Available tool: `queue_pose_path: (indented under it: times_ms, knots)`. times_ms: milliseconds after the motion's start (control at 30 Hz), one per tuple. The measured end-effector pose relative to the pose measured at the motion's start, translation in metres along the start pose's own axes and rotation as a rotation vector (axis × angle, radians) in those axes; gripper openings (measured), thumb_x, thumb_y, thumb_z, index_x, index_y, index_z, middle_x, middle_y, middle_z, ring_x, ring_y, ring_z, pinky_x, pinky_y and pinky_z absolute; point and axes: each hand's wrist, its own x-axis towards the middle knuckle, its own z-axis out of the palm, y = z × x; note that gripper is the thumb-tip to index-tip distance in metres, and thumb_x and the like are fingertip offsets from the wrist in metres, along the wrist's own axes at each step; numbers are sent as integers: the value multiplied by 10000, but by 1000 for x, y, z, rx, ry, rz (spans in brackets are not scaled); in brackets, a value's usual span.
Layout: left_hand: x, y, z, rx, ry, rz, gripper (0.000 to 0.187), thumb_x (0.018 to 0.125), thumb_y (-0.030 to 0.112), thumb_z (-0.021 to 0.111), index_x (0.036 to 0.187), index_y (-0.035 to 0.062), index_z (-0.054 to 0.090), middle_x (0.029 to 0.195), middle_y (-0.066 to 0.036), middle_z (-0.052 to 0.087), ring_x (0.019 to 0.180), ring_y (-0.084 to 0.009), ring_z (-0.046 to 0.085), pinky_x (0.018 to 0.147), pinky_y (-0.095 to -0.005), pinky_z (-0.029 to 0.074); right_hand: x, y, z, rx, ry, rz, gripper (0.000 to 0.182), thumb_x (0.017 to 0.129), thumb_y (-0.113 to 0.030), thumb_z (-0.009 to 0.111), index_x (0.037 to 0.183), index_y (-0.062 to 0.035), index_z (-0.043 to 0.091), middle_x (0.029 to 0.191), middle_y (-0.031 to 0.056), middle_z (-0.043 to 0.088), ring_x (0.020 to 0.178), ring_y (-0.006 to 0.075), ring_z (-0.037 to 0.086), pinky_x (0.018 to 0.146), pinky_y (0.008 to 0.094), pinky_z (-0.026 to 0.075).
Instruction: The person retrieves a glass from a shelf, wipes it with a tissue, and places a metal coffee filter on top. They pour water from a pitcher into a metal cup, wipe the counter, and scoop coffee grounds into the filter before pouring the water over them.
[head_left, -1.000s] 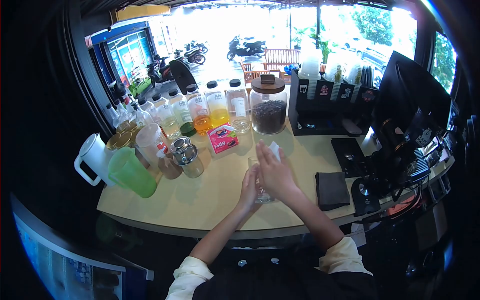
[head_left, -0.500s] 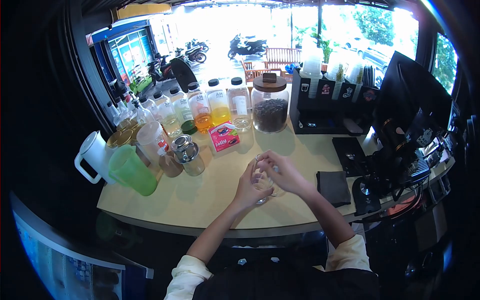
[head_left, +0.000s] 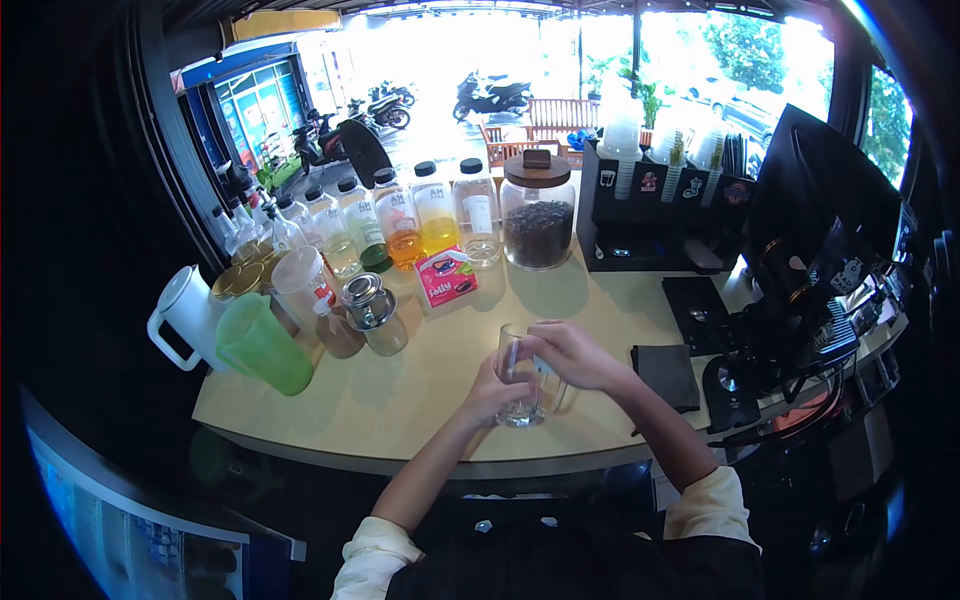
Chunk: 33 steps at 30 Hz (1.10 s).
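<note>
A clear glass mug (head_left: 519, 411) stands near the front edge of the counter, its handle on the right. My left hand (head_left: 490, 390) is wrapped around its left side, thumb across the front. My right hand (head_left: 575, 352) is closed at the upper right of the mug, with fingertips at the glass just below the rim. A small pale patch shows between the right fingers and the mug. Beyond my hands lies a pink box (head_left: 447, 278) marked "jolly". To its left, a metal drip filter (head_left: 368, 300) sits on a glass.
A green pitcher (head_left: 262, 345) and a white jug (head_left: 186, 315) stand at the left. Capped bottles (head_left: 400, 225) line the back beside a wooden-lidded jar (head_left: 539, 225). On the right are a dark folded cloth (head_left: 666, 377), a cup rack (head_left: 660, 215) and a black monitor (head_left: 820, 200).
My right hand has moved from over the top of the mug to its right side. The mug's rim and base now show more clearly, and it sits slightly nearer me.
</note>
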Motion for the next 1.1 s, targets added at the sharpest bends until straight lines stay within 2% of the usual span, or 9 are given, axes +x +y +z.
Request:
queue_pose_path:
  times_ms: [100,233,300,367,533,600,733,833,1100]
  knots:
    - [-12,2,9,-518,-295,-50,718,693,271,699,1302,30,406,1218,-142,488,913,-256,609,837,-380,515,-2,19,-4,684,-32,204,414,980,-341,424,818,3,587,700,54,607,649,122,591,597,270,462]
    - [0,-19,6,-1031,-610,-73,835,745,495,653,1365,41,327,1211,-151,493,982,-308,590,859,-412,503,2,13,16,596,265,175,434,984,-377,413,790,-21,569,612,-17,533,546,31,510,476,212,396]
    - [0,-7,7,-931,-509,-73,797,774,490,650,1349,45,326,1184,-132,513,988,-272,590,843,-374,516,2,13,20,615,345,236,434,988,-363,407,767,-11,535,582,-19,517,501,30,493,430,213,374]
    - [-1,7,9,-118,-186,-82,651,818,408,633,1293,33,391,1167,-122,532,963,-234,602,814,-355,534,4,24,22,306,470,179,436,990,-346,400,733,-12,509,559,-12,508,466,36,486,407,205,378]
    - [6,-1,-4,-762,-477,-217,554,857,329,592,1285,33,402,1189,-150,531,987,-259,614,842,-402,537,1,-4,21,458,282,124,347,992,-321,390,856,-20,495,671,28,571,498,67,534,437,205,425]
    - [5,0,-1,-731,-418,-136,567,862,338,583,1301,38,386,1215,-149,511,1016,-265,597,856,-406,529,-6,-1,22,427,212,124,347,996,-289,367,1168,-9,478,986,105,603,827,97,593,664,223,468]
    - [-1,9,10,-378,-197,49,702,868,453,554,1369,38,290,1277,-126,452,1116,-260,530,911,-425,493,-8,-5,46,135,542,1,436,997,-269,369,1331,10,389,1085,111,590,888,144,608,788,246,462]
    - [3,1,5,-511,-352,45,777,854,523,548,1384,32,263,1283,-121,445,1125,-259,520,926,-445,478,-12,0,54,804,602,132,382,982,-254,429,1200,50,508,974,88,616,790,97,587,673,252,462]
    - [9,-7,-5,-820,-546,-128,825,836,615,498,1364,6,321,1302,-140,448,1044,-327,574,870,-485,505,-1,21,20,401,826,44,339,985,-245,449,956,53,609,865,58,597,550,45,481,501,188,373]
